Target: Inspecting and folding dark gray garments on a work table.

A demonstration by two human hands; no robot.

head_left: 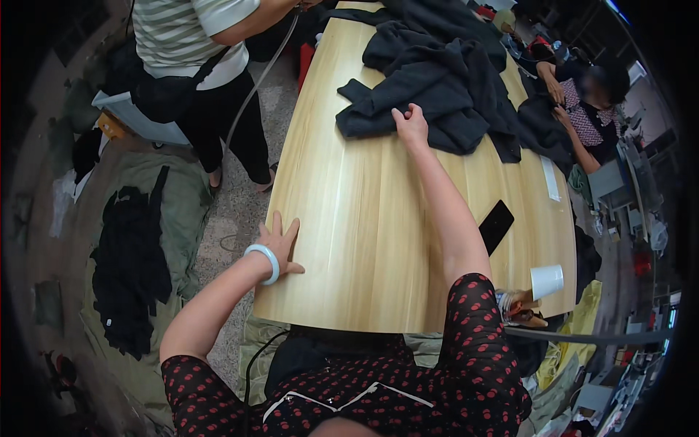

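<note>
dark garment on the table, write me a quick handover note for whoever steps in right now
Left hand: open, flat on the left edge of the wooden table, holding nothing.
Right hand: arm stretched out, fingers closed on the near edge of the dark garment.
Garment: lying crumpled in a heap at the far end of the table, not spread or folded.
Nearby: black phone and white paper cup by the right edge.
Done: garment gripped.
Left: it is not yet drawn toward the near end.

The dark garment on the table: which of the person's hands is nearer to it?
Right. The right hand grips the dark garment's near edge; the left hand rests flat on the table's left edge, well short.
</note>
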